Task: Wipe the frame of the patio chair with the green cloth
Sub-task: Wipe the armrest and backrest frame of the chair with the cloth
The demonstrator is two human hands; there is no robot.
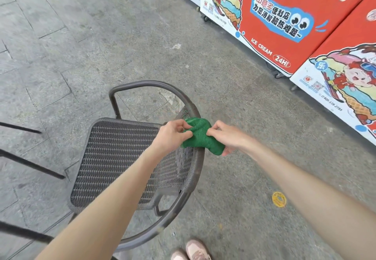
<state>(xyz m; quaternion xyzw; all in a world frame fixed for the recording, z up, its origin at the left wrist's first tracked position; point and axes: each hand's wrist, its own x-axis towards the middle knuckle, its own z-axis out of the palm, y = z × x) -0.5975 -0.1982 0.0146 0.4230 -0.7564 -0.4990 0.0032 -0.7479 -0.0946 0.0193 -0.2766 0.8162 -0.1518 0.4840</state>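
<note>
Your green cloth (pixel 198 135) is soft and light, bunched over the chair frame (pixel 196 170) at the backrest's top rail, at about 3 o'clock from the woven seat (pixel 122 162). Your left hand (pixel 173 134) pinches its near edge; your right hand (pixel 224 136) closes around its far side. It will likely crumple, so gather it into a pad and wrap it around the stiff, rounded tube. You have one cloth, one chair, two freezers (pixel 284 15) at 1 o'clock.
</note>
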